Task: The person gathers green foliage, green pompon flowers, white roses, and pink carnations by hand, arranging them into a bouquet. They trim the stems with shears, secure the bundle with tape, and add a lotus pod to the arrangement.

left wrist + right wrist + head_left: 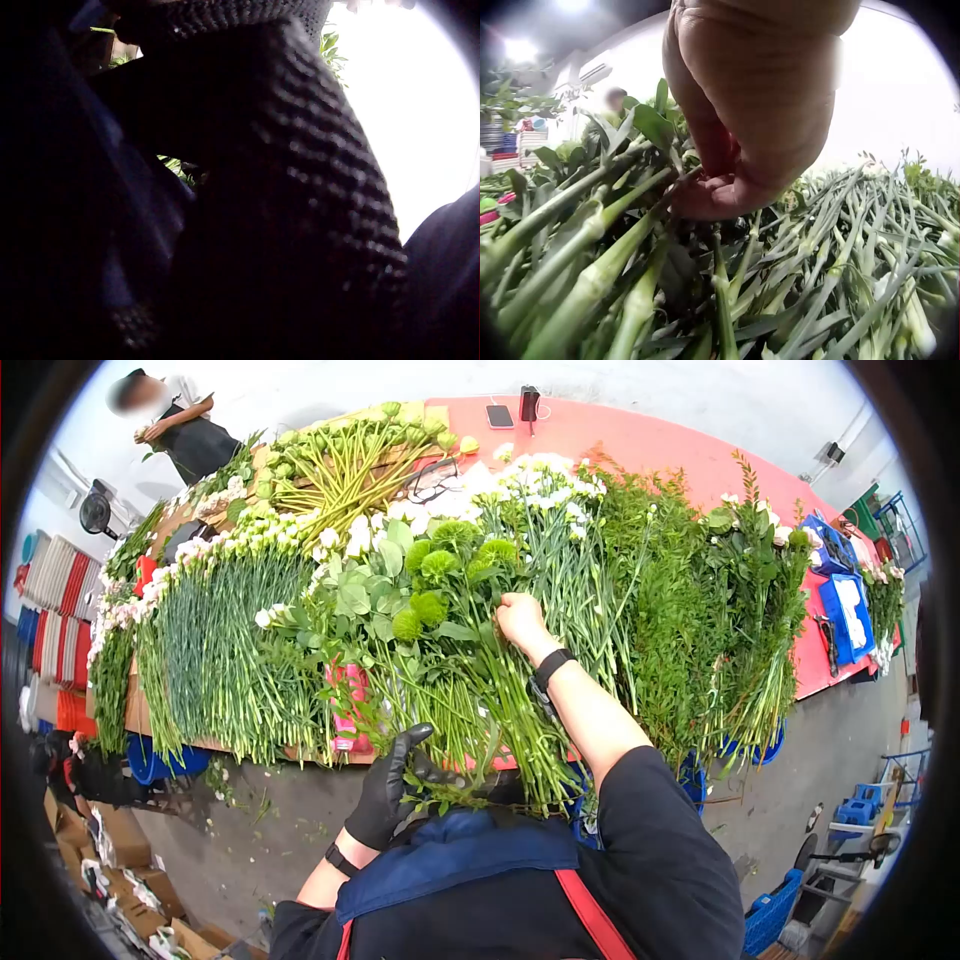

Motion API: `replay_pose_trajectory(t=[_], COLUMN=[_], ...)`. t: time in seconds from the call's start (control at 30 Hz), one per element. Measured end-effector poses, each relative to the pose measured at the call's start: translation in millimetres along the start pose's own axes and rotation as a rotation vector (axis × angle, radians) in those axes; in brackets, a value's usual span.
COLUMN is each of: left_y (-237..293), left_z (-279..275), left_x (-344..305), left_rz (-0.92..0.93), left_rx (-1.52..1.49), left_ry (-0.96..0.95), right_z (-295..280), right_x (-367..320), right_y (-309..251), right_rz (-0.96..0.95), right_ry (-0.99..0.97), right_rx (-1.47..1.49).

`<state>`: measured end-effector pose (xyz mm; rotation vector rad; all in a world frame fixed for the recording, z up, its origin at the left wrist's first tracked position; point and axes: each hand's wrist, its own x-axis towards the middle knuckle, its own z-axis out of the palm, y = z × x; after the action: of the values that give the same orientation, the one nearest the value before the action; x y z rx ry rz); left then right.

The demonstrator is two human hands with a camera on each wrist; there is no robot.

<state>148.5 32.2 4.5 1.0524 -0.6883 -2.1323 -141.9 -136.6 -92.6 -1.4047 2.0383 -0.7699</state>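
Curling round green stems (615, 217), right hand (520, 618), gloved left hand (385, 792) clutching a bunch (500, 745) below it.

L view blocked by L hand (300, 225), R hand (522, 620) partly under stems (592, 255)

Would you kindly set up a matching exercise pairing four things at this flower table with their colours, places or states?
Things: 1 left hand; 2 right hand; 3 phone; 4 pompon blooms.
Descriptions: A far edge of the red table; B black glove, gripping a stem bundle; C round, green; D bare, fingers curled on flower stems.
Pairs: 1-B; 2-D; 3-A; 4-C.
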Motion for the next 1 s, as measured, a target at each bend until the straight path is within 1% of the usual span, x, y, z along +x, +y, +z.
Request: replay_pose_trajectory(t=[0.1, 0.17, 0.23, 0.27, 0.37, 0.43, 0.5, 0.53, 0.57, 0.6, 0.67, 0.7, 0.77, 0.83, 0.87, 0.9, 0.97, 1.0], left_y=[-1, -3, -4, -4, -2, -3, -7, -6, -5, -5, -8, -8, -4, -1, -1, 0, 3, 6], left_z=[-4, -8, -10, -10, -9, -8, -12, -11, -11, -11, -14, -15, -11, -12, -15, -15, -9, -5], left_x=[-5, -6, -9, -10, -12, -15, -13, -14, -17, -19, -20, -20, -22, -22, -22, -23, -23, -23], left_rz=[0.015, 0.038, 0.042, 0.036, 0.032, 0.023, 0.016, 0.013, 0.007, 0.045, 0.041, 0.039, 0.028, 0.026, 0.030, 0.033, 0.027, 0.025], left_rx=[-0.046, 0.000, 0.018, 0.014, 0.044, 0.081, 0.050, 0.049, 0.046, 0.112, 0.035, -0.006, -0.036, -0.014, 0.023, 0.058, 0.044, 0.039], left_ry=[0.012, 0.030, 0.048, 0.056, 0.073, 0.081, 0.092, 0.101, 0.112, 0.091, 0.096, 0.097, 0.105, 0.084, 0.061, 0.039, 0.038, 0.036], right_z=[-4, -3, -17, -8, -26, -18, -16, -13, -12, -16, -26, -42, -58, -77, -82, -92, -104, -118], right_x=[6, 27, 31, 44, 50, 71, 81, 86, 87, 82, 70, 54, 33, 16, 16, 9, 18, 18], right_y=[7, 41, 43, 53, 25, 28, 29, 32, 36, 33, 31, 18, 5, 2, 10, 8, 31, 33], right_rz=[0.025, 0.104, 0.339, 0.382, 0.387, 0.473, 0.583, 0.602, 0.599, 0.537, 0.386, 0.296, 0.264, 0.197, 0.186, 0.137, 0.043, 0.058], right_ry=[0.213, 0.226, 0.105, 0.135, 0.097, 0.085, 0.085, 0.110, 0.132, 0.154, 0.196, 0.217, 0.275, 0.313, 0.346, 0.411, 0.546, 0.540], right_rx=[0.043, 0.073, 0.343, 0.486, 0.443, 0.496, 0.617, 0.611, 0.596, 0.493, 0.243, 0.095, -0.032, -0.028, -0.036, 0.038, 0.125, 0.120])
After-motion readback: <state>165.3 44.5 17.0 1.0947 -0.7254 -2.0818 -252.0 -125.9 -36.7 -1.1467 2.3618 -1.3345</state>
